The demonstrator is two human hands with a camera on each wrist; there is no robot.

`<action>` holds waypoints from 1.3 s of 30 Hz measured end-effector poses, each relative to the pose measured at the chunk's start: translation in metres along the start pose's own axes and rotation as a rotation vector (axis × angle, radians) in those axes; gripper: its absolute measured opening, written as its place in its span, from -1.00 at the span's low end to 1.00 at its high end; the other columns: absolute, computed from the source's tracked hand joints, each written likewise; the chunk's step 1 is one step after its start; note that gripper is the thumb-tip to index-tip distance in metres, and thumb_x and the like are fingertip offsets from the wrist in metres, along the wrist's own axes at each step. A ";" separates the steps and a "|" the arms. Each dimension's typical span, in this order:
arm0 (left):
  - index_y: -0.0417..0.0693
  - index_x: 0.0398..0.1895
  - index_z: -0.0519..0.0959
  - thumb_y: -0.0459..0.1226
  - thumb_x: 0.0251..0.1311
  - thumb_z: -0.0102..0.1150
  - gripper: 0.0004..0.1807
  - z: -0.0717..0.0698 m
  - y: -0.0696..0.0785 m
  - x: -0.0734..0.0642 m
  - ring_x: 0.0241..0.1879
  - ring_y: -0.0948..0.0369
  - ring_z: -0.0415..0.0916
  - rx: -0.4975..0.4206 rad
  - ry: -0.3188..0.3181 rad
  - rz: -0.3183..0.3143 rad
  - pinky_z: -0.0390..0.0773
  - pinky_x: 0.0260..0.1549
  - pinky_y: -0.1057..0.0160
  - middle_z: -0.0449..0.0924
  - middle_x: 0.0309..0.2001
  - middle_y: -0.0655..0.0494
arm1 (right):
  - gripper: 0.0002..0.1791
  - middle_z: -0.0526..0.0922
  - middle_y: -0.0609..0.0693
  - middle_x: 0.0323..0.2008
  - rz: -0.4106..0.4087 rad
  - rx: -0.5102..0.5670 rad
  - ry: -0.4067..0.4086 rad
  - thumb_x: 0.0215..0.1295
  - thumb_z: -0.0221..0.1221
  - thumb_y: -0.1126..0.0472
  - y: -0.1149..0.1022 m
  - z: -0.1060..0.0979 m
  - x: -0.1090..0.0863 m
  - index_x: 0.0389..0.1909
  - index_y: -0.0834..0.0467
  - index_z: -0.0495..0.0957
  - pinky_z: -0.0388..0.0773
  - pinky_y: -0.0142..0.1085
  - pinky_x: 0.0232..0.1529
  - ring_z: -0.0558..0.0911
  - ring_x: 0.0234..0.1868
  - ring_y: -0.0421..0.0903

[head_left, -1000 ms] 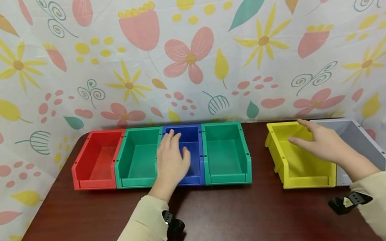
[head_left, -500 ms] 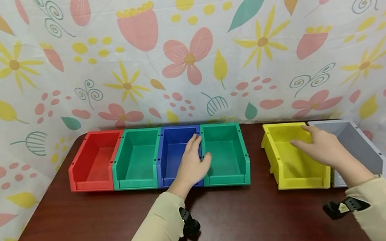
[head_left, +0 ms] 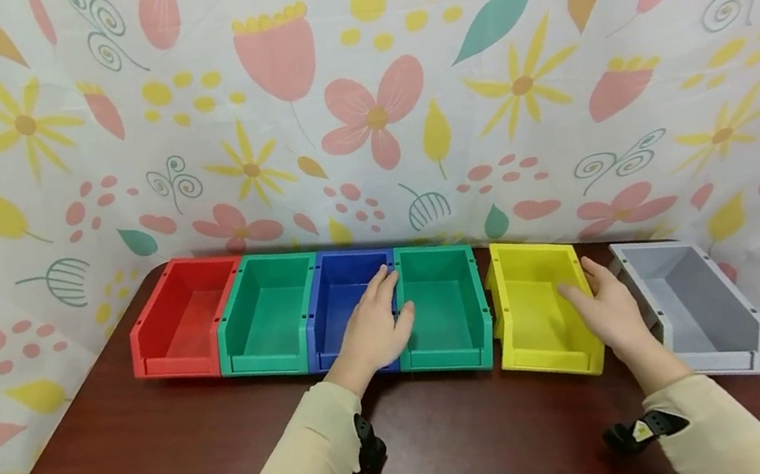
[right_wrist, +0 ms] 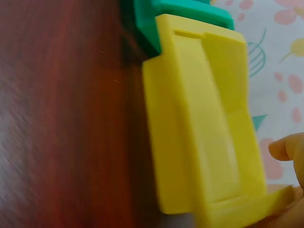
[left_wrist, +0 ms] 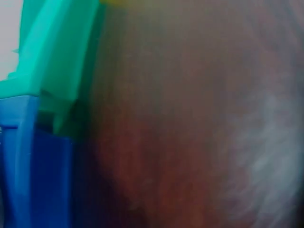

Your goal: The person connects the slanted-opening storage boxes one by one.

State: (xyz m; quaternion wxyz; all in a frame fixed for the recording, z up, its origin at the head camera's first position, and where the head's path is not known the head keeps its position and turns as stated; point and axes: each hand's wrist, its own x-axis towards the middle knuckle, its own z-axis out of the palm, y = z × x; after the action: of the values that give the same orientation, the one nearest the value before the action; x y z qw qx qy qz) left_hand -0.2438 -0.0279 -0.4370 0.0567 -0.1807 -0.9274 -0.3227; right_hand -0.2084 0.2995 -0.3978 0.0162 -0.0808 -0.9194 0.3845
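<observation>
In the head view, my right hand [head_left: 611, 308] is at the right wall of a yellow storage bin [head_left: 544, 310]. Its fingers lie along the outside of that wall, with the thumb raised over the inside. The right wrist view shows the thumb [right_wrist: 283, 147] apart from the wall. The bin's left side stands close beside a green bin [head_left: 441, 306]. My left hand [head_left: 373, 333], fingers extended and thumb spread, is over the border between the blue bin [head_left: 339, 285] and this green one. Every bin looks empty inside.
A red bin [head_left: 192, 321] and another green bin [head_left: 272, 312] continue the row leftward. A grey bin [head_left: 704, 302] stands apart at the right. All are on a dark wooden table [head_left: 489, 452], before a flower-patterned cloth [head_left: 364, 40].
The yellow bin has slid left with my right hand, away from the grey bin and up beside the green one. My left hand moved right, then stayed near the blue-green border.
</observation>
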 end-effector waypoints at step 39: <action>0.20 0.48 0.06 0.09 0.33 -0.15 -0.33 -0.003 0.000 -0.002 0.38 0.01 0.18 -0.175 0.011 -0.147 0.31 0.23 -0.09 0.16 0.43 0.03 | -0.29 0.03 0.31 0.42 0.122 0.347 -0.070 0.45 -0.19 -0.05 -0.022 -0.012 0.011 0.50 0.01 -0.21 0.52 -0.52 -0.27 0.43 0.09 -0.07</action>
State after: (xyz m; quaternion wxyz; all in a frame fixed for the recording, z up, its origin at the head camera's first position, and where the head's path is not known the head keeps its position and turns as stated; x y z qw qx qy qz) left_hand -0.2420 -0.0308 -0.4352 0.0221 -0.1146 -0.9061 -0.4066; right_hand -0.2215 0.2942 -0.3744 -0.0256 -0.1190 -0.8328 0.5400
